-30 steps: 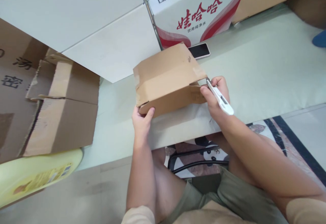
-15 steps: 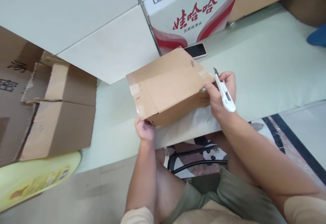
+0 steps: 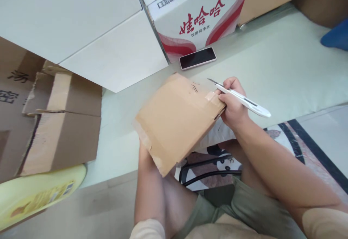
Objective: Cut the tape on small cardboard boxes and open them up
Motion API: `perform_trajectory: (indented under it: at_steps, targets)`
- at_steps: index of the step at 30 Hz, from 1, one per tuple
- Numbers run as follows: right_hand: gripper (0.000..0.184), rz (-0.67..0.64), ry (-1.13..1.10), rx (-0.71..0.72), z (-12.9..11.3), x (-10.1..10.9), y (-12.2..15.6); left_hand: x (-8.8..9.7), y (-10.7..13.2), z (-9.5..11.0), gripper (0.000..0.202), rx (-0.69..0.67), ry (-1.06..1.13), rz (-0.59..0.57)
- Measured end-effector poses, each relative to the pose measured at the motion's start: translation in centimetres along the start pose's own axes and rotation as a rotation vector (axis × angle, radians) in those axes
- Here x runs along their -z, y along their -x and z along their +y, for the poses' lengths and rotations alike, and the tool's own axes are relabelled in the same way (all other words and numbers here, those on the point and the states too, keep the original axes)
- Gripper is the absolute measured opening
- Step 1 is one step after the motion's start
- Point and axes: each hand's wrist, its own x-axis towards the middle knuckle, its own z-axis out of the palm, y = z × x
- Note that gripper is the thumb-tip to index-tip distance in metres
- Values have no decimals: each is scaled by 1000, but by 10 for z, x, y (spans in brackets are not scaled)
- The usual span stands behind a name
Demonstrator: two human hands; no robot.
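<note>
A small brown cardboard box (image 3: 176,117) with clear tape on its edges is tilted toward me above the table's front edge. My left hand (image 3: 143,148) is almost wholly hidden under the box's near left corner and holds it from below. My right hand (image 3: 231,104) presses on the box's right edge and grips a white utility knife (image 3: 241,99), blade out and pointing left over the taped corner.
A black phone (image 3: 197,57) lies face up behind the box, in front of a white carton with red lettering (image 3: 201,14). Torn brown cardboard boxes (image 3: 54,123) and a yellow packet (image 3: 38,190) sit at left. The pale green table (image 3: 285,65) stretches right.
The box has been tipped up and turned toward me, its top now facing the camera. My right hand swung the knife from upright to lying level, blade pointing left. The phone is uncovered.
</note>
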Motion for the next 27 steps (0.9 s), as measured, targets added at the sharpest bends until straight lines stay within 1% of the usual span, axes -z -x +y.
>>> perform_trajectory:
  at_steps: [3,6,8,10,13,15,16,19,20,24,26,27]
  targets:
    - [42,-98,-74,-118,-8,3,-1,14,2,8,46,116,9,-21]
    - [44,-131,-84,-210,-10,11,-9,18,0,20,47,165,40,-14]
    - [45,-100,3,-203,-6,18,-14,14,-1,28,45,175,77,-4]
    - [43,-94,132,-142,-1,23,-17,6,2,35,43,169,116,-4]
    - [41,-196,243,-79,4,25,-17,-3,12,41,43,143,147,-28]
    - [44,-247,228,-85,5,23,-15,-8,17,43,49,108,163,-30]
    - [45,-239,210,-88,6,22,-14,-10,18,44,54,85,173,-25]
    - [47,-129,168,-55,10,22,-17,-15,13,47,68,-4,201,-5]
    - [48,-81,156,-32,14,22,-19,-15,10,48,70,-33,207,1]
    - [48,152,125,73,26,27,-27,-15,-1,49,68,-104,226,7]
    - [51,229,84,64,28,28,-27,-16,-1,47,68,-129,235,11]
    - [54,227,47,31,27,27,-26,-17,-1,46,68,-139,241,15]
